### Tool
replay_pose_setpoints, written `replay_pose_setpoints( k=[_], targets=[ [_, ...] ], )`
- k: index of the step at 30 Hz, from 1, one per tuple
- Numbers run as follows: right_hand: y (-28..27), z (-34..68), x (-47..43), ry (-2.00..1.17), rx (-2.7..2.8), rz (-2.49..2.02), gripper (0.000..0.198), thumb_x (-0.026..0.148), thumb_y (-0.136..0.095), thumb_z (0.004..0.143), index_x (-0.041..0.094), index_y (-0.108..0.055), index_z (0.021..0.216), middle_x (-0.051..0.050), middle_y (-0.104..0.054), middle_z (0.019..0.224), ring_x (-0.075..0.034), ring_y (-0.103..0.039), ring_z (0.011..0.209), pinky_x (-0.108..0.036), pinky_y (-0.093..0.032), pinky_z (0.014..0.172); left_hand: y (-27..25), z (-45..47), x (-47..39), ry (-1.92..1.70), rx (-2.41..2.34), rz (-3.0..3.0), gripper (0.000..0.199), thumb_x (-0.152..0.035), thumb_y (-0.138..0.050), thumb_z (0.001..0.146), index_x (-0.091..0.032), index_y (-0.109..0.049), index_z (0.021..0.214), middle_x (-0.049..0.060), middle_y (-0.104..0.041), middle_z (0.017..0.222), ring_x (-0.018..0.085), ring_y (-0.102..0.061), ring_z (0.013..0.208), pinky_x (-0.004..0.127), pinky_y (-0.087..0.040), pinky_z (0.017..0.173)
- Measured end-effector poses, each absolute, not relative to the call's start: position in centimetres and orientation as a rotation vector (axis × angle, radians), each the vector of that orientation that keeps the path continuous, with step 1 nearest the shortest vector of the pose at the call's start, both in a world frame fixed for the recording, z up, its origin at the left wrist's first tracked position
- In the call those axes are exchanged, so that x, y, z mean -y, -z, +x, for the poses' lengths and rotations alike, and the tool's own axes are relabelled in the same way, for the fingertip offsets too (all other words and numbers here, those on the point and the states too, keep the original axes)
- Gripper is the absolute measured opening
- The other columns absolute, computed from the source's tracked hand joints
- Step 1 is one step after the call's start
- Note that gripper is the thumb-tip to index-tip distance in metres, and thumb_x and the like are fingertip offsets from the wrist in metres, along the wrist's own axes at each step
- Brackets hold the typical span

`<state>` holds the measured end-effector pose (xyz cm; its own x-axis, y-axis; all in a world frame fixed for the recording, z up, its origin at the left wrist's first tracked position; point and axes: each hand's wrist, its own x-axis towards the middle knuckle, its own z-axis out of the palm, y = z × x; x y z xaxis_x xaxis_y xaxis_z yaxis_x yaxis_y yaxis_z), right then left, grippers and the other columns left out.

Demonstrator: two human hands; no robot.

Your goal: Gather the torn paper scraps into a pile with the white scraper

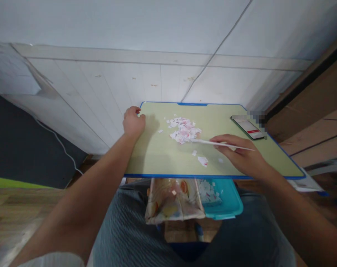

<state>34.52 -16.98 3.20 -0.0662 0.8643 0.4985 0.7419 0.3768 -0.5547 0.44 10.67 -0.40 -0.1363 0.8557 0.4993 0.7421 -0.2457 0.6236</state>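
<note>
My left hand [134,120] is at the far left corner of the small table [157,163]; its fingers curl round the table's edge, and the thumb lies near the top surface. Between the fingers and thumb of my right hand [238,150] is a long, thin white tool [203,141], whose kind I cannot make out. Its tip touches the near right side of a heap of small torn paper scraps [185,129], white with pink marks. A few loose scraps [202,161] lie closer to the table's front edge.
A phone [248,127] lies at the right of the table. Below the front edge, over my lap, are a patterned open container [174,215] and a teal plastic basket [232,202] with paper scraps inside. A white wall [115,85] stands behind; a cable [213,55] runs down it.
</note>
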Motion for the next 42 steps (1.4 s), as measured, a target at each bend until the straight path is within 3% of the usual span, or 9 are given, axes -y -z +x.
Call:
replay_pose_setpoints(
  k=[8,13,25,42],
  targets=[
    [-1.3,35.8,18.9,-0.165,1.913,-1.303,0.027,0.022,-0.068,0.097,0.025,-0.089,0.114,-0.012,-0.088,0.122,-0.031,-0.084,0.112,-0.047,-0.065,0.105,-0.4,-1.5,-2.9,-0.714,-1.997,2.266,0.041,-0.028,-0.059,0.100,-0.018,-0.070,0.138,0.021,-0.071,0.148,0.040,-0.064,0.141,0.054,-0.051,0.122],
    [-1.7,36.3,21.4,-0.250,1.850,-1.392,0.023,0.029,-0.071,0.096,0.026,-0.089,0.110,-0.012,-0.088,0.121,-0.033,-0.084,0.113,-0.050,-0.065,0.107,-0.9,-0.9,-1.5,-0.549,-2.016,2.414,0.045,-0.030,-0.044,0.109,-0.014,-0.071,0.142,0.023,-0.072,0.148,0.040,-0.064,0.141,0.052,-0.050,0.119],
    [-3.5,38.1,23.8,-0.357,1.786,-1.466,0.029,0.049,-0.075,0.097,0.026,-0.091,0.100,-0.013,-0.089,0.111,-0.033,-0.085,0.102,-0.045,-0.069,0.096,-1.6,-0.3,-0.7,-0.519,-2.049,2.434,0.045,-0.036,-0.041,0.111,-0.012,-0.072,0.134,0.026,-0.073,0.141,0.042,-0.065,0.137,0.053,-0.051,0.112],
    [-3.5,38.7,24.7,-0.342,1.745,-1.541,0.028,0.048,-0.073,0.096,0.028,-0.092,0.099,-0.010,-0.090,0.110,-0.034,-0.085,0.102,-0.046,-0.069,0.096,-1.2,-0.3,-1.0,-0.565,-2.038,2.423,0.044,-0.038,-0.044,0.110,-0.014,-0.072,0.133,0.026,-0.072,0.143,0.043,-0.064,0.137,0.055,-0.051,0.112]
  ],
)
